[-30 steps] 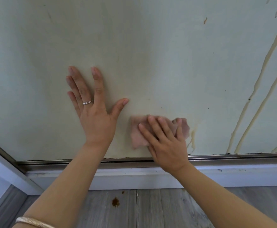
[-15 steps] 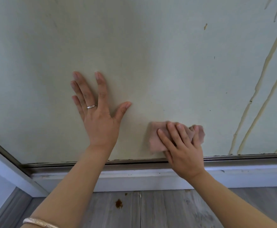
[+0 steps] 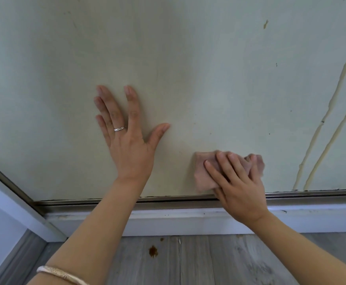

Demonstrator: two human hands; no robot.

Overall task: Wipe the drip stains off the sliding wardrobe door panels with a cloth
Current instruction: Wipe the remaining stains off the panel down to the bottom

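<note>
The left hand (image 3: 126, 145) lies flat against the door panel (image 3: 188, 68), fingers straight and spread, thumb out to the side, holding nothing. A silver ring (image 3: 119, 128) sits on one finger, and a pale bangle (image 3: 62, 274) circles the forearm near the bottom edge of the view.

The right hand (image 3: 237, 186) presses a pink cloth (image 3: 206, 173) against the panel, low down and just above the bottom rail. Its fingers stretch nearly straight over the cloth; the thumb side sits in a bunched fold at the cloth's right end, and whether the thumb pinches that fold cannot be told. The cloth is crumpled, with its left part showing past the fingertips.

The two hands are near each other but apart, the left higher on the panel.

To the right of the cloth, well apart from it, two long yellowish drip stains (image 3: 324, 124) run slanting down the panel to its lower edge. A shorter streak shows at the far right corner, and small brown specks dot the panel higher up.

Below the panel runs a metal track (image 3: 106, 202), then a white baseboard (image 3: 168, 221). A white frame (image 3: 13, 204) slants along the left side. The grey wood floor (image 3: 209, 262) carries a brown spot (image 3: 153, 251) between the two forearms.
</note>
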